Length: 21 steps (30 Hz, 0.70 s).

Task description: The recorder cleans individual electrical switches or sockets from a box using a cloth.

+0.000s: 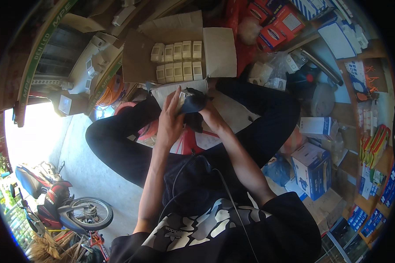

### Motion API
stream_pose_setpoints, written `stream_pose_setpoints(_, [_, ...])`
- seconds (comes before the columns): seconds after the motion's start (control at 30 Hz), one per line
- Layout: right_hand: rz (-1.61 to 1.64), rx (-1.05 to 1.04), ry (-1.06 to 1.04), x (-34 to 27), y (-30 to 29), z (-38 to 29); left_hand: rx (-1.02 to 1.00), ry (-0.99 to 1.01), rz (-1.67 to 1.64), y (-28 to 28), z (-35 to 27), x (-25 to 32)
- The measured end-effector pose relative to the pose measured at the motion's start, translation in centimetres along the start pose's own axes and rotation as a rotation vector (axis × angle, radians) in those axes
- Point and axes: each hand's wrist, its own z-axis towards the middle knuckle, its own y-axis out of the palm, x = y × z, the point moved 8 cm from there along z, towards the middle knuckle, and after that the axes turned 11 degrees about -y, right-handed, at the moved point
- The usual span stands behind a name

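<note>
In front of my lap, my left hand (pixel 171 113) grips the left side of a small pale item (pixel 183 98), only partly visible. My right hand (pixel 209 113) is at a dark object (pixel 195 100), perhaps a power tool, pressed close to that item; its fingers are largely hidden behind the dark body. Just beyond both hands stands an open cardboard box (pixel 220 52). Inside it, small cream plastic housings (pixel 178 71) with rectangular openings sit in two rows. The box's near flap lies right behind the hands.
Shelves with cartons rise at the left. Red boxes (pixel 273 36) and clear plastic bags (pixel 271 70) lie at the upper right. Blue-white cartons (pixel 311 171) stand beside my right leg. A motorbike (pixel 52 200) is parked at the lower left, above a straw broom (pixel 44 246).
</note>
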Motion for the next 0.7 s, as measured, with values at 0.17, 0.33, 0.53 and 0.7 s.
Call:
stream_pose_setpoints(0.17, [-0.207,0.178,-0.177,-0.1,-3.3,0.7,0.155,0.0,-0.102,-1.4,0.2,-0.9])
stream_pose_setpoints(0.33, [-0.082,0.722,0.104,1.0,-10.5,-1.3,0.335,-0.36,-0.273,-3.0,-0.9,-4.7])
stream_pose_setpoints(0.53, [-0.265,0.309,-0.337,-4.3,-5.0,1.1,0.144,-0.32,0.061,-2.0,-0.2,-5.7])
stream_pose_setpoints(0.7, [-0.252,-0.141,-0.128,-1.0,-1.6,1.1,-0.002,-0.09,0.143,-0.4,0.0,-2.0])
